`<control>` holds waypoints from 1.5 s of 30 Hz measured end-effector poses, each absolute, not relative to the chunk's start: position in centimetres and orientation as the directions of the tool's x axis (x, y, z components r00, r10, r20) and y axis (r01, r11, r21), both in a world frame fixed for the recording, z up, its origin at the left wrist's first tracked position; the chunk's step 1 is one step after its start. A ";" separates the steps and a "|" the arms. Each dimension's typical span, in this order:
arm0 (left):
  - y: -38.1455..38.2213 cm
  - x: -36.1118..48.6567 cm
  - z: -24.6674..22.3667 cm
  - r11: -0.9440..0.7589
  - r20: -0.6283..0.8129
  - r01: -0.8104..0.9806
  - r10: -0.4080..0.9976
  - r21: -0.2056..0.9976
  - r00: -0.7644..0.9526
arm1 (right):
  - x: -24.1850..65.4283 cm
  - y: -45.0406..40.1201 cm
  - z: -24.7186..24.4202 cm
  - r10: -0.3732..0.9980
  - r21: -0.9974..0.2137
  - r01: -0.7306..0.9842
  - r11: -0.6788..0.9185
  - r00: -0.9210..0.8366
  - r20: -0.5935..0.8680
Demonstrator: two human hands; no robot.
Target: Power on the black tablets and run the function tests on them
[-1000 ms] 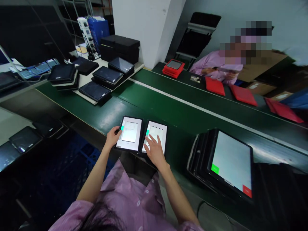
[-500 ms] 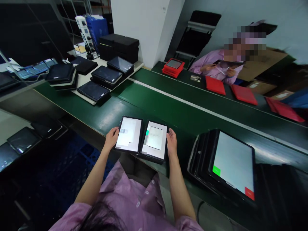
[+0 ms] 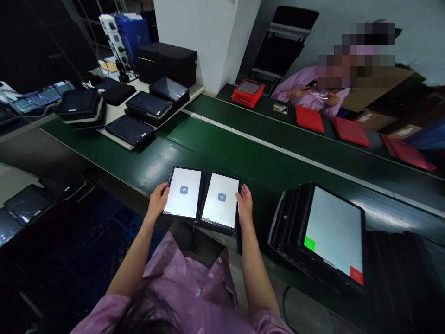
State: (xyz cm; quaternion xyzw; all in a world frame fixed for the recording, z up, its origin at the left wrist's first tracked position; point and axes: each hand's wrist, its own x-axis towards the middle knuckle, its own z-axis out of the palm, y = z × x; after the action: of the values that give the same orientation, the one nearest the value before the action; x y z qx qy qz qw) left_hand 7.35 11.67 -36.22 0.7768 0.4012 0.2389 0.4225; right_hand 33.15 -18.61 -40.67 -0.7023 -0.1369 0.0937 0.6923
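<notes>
Two lit tablets lie side by side at the front edge of the green bench, each with a white screen and a small blue-grey icon. My left hand (image 3: 159, 200) grips the outer edge of the left tablet (image 3: 183, 204), thumb at the front of its frame. On the outer edge of the right tablet (image 3: 219, 211) is my right hand (image 3: 244, 202), its thumb over the bezel and its fingers along the side. The fingers' undersides are hidden. A narrow gap separates the tablets at the top.
On the right stands a stack of tablets (image 3: 333, 232), its top screen lit with green and red corners. Dark tablets (image 3: 148, 104) sit on a pale board at the back left. Across the bench (image 3: 225, 144), a person (image 3: 299, 88) sits behind red pouches (image 3: 308, 118).
Both screens have switched from page-like pictures to plain white with one icon. My right thumb has moved onto the right tablet's front edge. The whole view has shifted slightly.
</notes>
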 end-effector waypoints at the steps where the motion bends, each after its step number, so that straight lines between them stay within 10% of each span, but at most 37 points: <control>1: 11.6 7.3 -36.2 -0.323 0.032 0.426 0.825 0.845 0.564 | 33.2 -18.6 -40.7 0.325 -0.998 0.062 -0.007 0.944 0.057; 26: 11.3 14.5 -32.3 -0.592 -0.047 0.641 0.716 0.489 0.697 | 32.9 -17.6 -40.2 0.331 -0.951 0.163 -0.261 0.941 0.070; 45: 9.8 16.4 -31.8 -0.676 -0.016 0.624 0.673 0.392 0.739 | 32.4 -18.0 -39.7 0.364 -0.984 0.120 -0.133 0.929 0.064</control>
State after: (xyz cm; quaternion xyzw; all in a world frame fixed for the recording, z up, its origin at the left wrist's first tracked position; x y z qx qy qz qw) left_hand 16.36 9.75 -31.84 0.9131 0.3552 0.0649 0.1894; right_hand 32.41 -18.04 -39.72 -0.7465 -0.1618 0.0955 0.6383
